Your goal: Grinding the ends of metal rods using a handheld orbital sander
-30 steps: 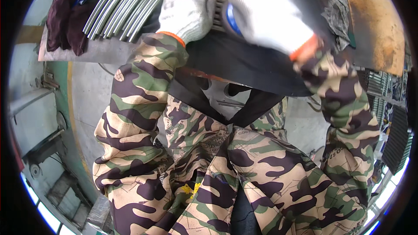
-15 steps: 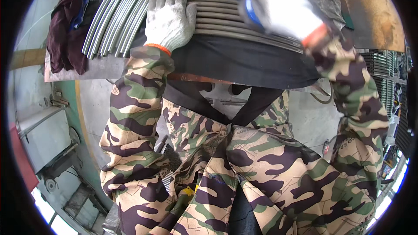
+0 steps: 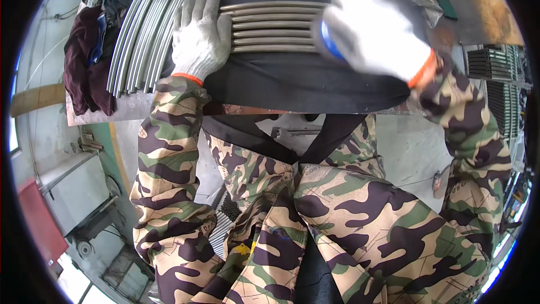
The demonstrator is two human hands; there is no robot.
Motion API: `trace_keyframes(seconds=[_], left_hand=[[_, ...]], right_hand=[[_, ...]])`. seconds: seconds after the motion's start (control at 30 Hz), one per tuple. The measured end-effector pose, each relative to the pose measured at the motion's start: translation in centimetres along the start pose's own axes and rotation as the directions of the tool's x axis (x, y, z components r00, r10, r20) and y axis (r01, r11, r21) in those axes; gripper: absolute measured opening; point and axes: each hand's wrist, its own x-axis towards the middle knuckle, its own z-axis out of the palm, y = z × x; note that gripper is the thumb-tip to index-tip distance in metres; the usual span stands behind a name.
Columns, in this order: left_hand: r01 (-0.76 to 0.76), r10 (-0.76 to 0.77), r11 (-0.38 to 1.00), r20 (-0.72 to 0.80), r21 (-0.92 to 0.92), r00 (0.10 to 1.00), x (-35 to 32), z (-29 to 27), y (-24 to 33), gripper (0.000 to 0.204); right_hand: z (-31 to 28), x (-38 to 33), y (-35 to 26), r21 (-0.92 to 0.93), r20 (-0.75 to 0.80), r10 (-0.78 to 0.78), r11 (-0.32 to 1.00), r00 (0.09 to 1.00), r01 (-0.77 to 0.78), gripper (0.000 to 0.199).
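White gloves [image 3: 198,39], camouflage sleeves [image 3: 169,152], silver-grey rods [image 3: 275,27], black cloth [image 3: 292,81].

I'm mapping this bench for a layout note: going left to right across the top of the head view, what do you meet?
Dark cloth heap → curved metal rods → left hand → straight rods → right hand → rusty plate.

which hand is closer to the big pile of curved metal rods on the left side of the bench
Left. The left hand lies flat right beside the curved rod pile; the right hand, blurred, is far across the short rod row.
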Motion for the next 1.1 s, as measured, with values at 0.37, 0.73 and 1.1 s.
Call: trace_keyframes(seconds=[0.37, 0.73, 1.1], left_hand=[[-0.019, 0.017, 0.999, 0.038, 0.042, 0.999, 0.1, -1.9, -0.2, 0.034], [0.152, -0.113, 0.980, 0.266, -0.127, 0.957, -4.4, -2.3, 0.7, 0.063], [0.291, -0.222, 0.947, 0.377, -0.136, 0.899, -4.2, -2.1, 0.1, 0.061]], right_hand=[[-1.0, 0.4, 0.7, -0.001, -0.057, 0.017, 1.000, 0.998, -0.017, 0.019], [3.0, 5.3, 4.9, -0.030, 0.091, 0.200, 0.980, 0.976, -0.198, 0.025], [2.0, 0.5, 11.6, 0.020, 0.128, 0.416, 0.906, 0.900, -0.422, 0.029]])
